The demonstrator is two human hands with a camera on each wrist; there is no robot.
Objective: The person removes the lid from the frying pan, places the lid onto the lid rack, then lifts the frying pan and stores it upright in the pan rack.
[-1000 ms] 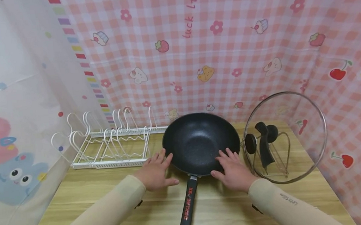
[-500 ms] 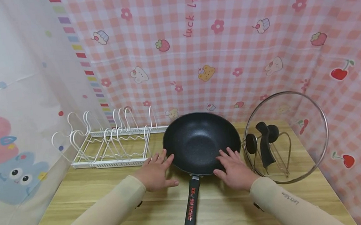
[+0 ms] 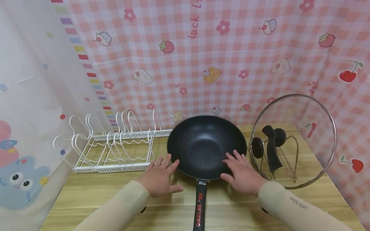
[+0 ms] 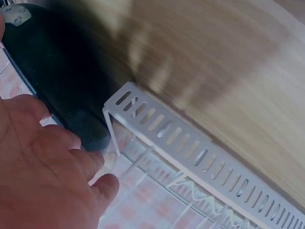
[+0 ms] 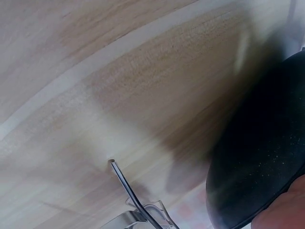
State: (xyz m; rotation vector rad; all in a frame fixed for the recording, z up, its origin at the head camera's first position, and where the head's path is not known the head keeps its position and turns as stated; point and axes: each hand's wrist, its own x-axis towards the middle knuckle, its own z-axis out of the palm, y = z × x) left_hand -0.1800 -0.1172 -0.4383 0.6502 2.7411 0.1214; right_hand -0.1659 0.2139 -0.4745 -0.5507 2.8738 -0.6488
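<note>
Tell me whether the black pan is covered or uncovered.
Uncovered. In the head view, the inside of the black pan lies in plain sight, and the glass lid is off to its right.

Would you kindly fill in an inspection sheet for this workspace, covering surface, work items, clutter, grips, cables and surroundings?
Surface: wood-grain table.
Job's things: black wok, bowl upward, handle towards the person.
Clutter: white wire rack left of the wok; glass lid standing upright on the right.
Grips: left grip and right grip, bare hands with fingers spread, at the wok's near left and near right; exact contact unclear.
Cables: nothing seen.
Surroundings: pink checked cloth behind; pale cartoon-printed cloth left.
</note>
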